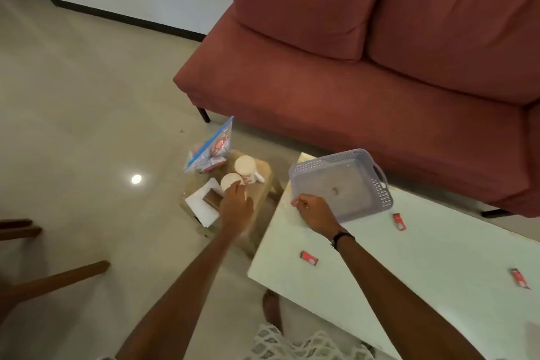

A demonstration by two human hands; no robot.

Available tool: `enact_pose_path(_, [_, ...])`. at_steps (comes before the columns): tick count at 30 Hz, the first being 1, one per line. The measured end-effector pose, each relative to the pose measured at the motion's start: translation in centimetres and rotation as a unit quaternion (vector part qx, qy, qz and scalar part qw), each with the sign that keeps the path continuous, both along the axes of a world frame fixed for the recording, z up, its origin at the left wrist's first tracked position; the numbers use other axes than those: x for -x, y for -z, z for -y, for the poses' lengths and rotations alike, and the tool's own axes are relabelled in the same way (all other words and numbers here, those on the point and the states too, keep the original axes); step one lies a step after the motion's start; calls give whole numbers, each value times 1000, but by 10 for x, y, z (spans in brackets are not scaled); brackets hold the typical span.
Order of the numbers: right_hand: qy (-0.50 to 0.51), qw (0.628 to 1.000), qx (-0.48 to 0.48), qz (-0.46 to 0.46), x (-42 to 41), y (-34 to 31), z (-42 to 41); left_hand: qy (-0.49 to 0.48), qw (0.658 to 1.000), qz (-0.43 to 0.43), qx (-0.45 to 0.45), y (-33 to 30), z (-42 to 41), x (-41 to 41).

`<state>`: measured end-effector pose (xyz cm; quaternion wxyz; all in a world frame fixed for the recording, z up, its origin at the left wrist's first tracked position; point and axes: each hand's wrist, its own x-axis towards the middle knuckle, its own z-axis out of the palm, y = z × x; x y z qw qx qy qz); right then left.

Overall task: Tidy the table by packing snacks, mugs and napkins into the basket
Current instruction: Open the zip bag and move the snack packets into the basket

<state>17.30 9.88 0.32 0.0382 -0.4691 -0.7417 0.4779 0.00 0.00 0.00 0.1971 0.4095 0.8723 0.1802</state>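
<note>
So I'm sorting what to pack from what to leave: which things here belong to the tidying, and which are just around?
Part of the job: basket, two mugs, napkins, snack bag, three red snack packets.

Just around: sofa, white table, small wooden table, wooden chair legs.

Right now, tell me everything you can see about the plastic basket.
The basket is a shallow, rectangular tray of pale lilac plastic, its walls perforated with small holes and a cut-out handle at the far end. It looks empty, apart from a small dark mark on its floor. It sits slightly tilted on the far left corner of the white table, overhanging the edge a little. The right hand holds its near rim.
</note>
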Motion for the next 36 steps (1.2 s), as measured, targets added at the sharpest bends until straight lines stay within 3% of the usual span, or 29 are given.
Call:
enact_pose_path(5, [-14,998,64,2,67,21,5,-45,996,-74,-26,29,-5,98])
enact_pose_path(8, [-16,996,85,-9,94,28,6,-50,993,-110,2,43,-17,136])
enact_pose_path(14, [-20,995,92,-12,118,42,2,-80,994,-76,22,60,-41,177])
enact_pose_path(18, [-11,996,89,-21,123,47,-1,-58,992,-99,59,65,-54,197])
enact_pose_path(25, [-17,996,86,-23,125,37,0,-105,988,-112,-23,47,-80,228])
enact_pose_path(31, [-5,995,60,-74,130,1,-1,-167,977,-40,-129,-18,-114,213])
enact_pose_path(36, [26,989,18,-144,126,-43,-4,-207,940,163,-218,-74,-124,165])
